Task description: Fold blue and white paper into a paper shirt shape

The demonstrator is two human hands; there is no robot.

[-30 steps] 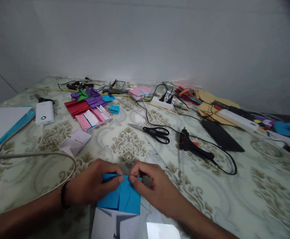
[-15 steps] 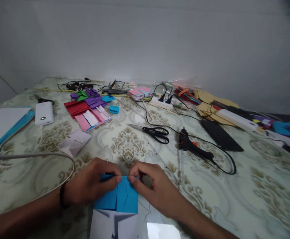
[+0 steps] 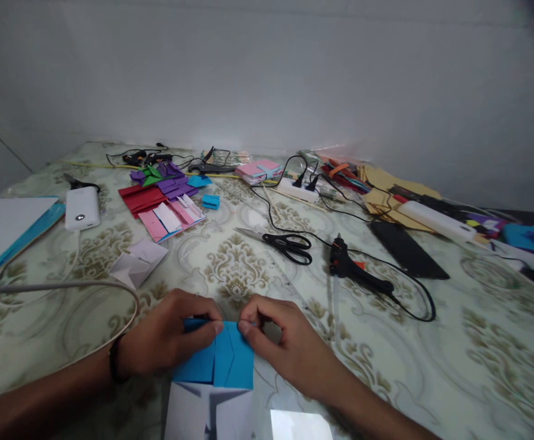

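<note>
A folded sheet of paper (image 3: 234, 357), blue on its upper part and white below, lies on the table in front of me. My left hand (image 3: 187, 330) pinches its top edge between thumb and finger, a little left of the middle. At the top right corner my right hand (image 3: 269, 330) pinches the same edge. A vertical seam and slanted creases run down the blue part. The bottom of the white part is cut off by the frame.
Black scissors (image 3: 288, 244) and a black glue gun (image 3: 358, 269) with its cord lie ahead. Folded coloured papers (image 3: 170, 214), a white power bank (image 3: 82, 209) and a white folded paper (image 3: 138, 263) are to the left. A power strip (image 3: 297, 189) and a black phone-like slab (image 3: 407, 249) sit farther right.
The top edge of the blue paper has shifted very slightly upward in view. Both hands keep their pinch on it and have barely moved.
</note>
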